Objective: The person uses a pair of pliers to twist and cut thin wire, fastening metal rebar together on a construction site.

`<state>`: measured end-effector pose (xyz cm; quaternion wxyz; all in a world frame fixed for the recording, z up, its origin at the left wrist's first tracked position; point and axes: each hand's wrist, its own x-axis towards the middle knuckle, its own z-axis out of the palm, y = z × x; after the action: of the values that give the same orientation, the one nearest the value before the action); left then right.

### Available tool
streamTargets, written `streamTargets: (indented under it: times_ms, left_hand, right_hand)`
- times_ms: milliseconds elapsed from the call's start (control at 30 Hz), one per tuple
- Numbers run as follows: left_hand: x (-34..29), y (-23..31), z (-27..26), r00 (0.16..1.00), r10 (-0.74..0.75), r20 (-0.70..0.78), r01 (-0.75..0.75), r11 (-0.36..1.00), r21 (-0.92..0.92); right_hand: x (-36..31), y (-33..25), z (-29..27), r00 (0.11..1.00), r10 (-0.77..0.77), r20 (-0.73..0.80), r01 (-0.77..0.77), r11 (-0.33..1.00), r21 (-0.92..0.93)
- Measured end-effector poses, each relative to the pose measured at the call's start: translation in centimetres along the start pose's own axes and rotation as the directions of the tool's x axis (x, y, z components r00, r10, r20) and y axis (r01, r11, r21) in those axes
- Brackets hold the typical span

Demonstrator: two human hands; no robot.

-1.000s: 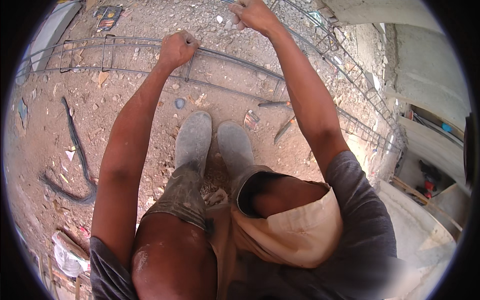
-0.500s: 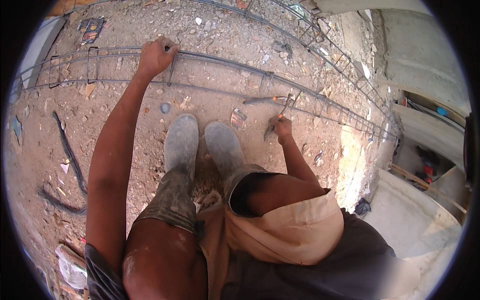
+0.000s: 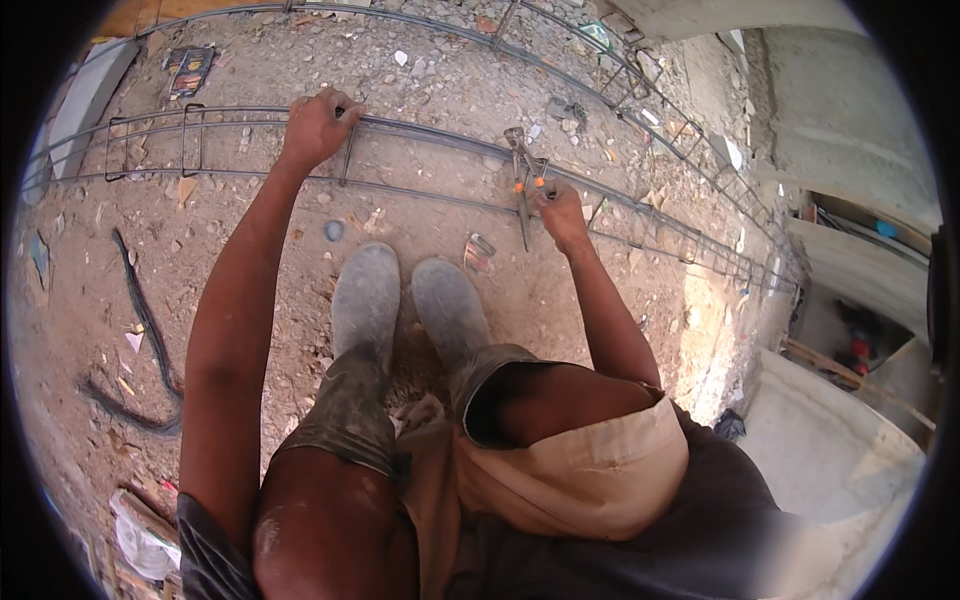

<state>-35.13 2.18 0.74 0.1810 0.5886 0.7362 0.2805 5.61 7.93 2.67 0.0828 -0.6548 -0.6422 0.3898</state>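
Observation:
A long rebar cage (image 3: 430,131) of thin steel rods with square stirrups (image 3: 192,140) runs across the ground in front of me. My left hand (image 3: 322,125) is closed over its upper rods, beside a stirrup. To the right, my right hand (image 3: 560,208) grips one handle of a pair of pincers (image 3: 516,155) with orange bands on the handles. Their head is up against the top rods of the cage, and the jaws look small and hard to make out. The other handle hangs free, pointing down towards me.
My grey boots (image 3: 365,297) stand on rubble-strewn dirt. A second rebar cage (image 3: 560,70) lies beyond the first. A bundle of dark tie wire (image 3: 142,305) lies at left, near a pale block (image 3: 95,100). Concrete slabs (image 3: 815,440) edge the right side.
My right hand has raised the pincers up and left; their head has swung from the lower rods to the upper rods. The left hand stays on the rods.

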Motion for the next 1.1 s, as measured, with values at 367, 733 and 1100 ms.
streamTargets:
  times_ms: [367, 733, 1100]
  left_hand:
    - [-0.2, -0.2, 0.1, 1.0, 0.018, -0.016, -0.017, 1.0, 0.007]
    - [-0.3, -0.1, 0.0, 1.0, 0.006, 0.009, -0.006, 1.0, 0.029]
    - [-0.2, 0.0, -0.1, 1.0, -0.005, 0.023, 0.004, 0.999, 0.033]
  right_hand:
    - [-1.3, -0.6, 1.0, 0.996, -0.094, -0.01, 0.089, 0.963, -0.255]
    - [-2.1, -1.0, 1.5, 0.998, -0.039, 0.044, 0.053, 0.92, -0.388]
    - [-1.8, -1.4, 0.3, 0.991, 0.067, 0.112, -0.03, 0.95, -0.309]
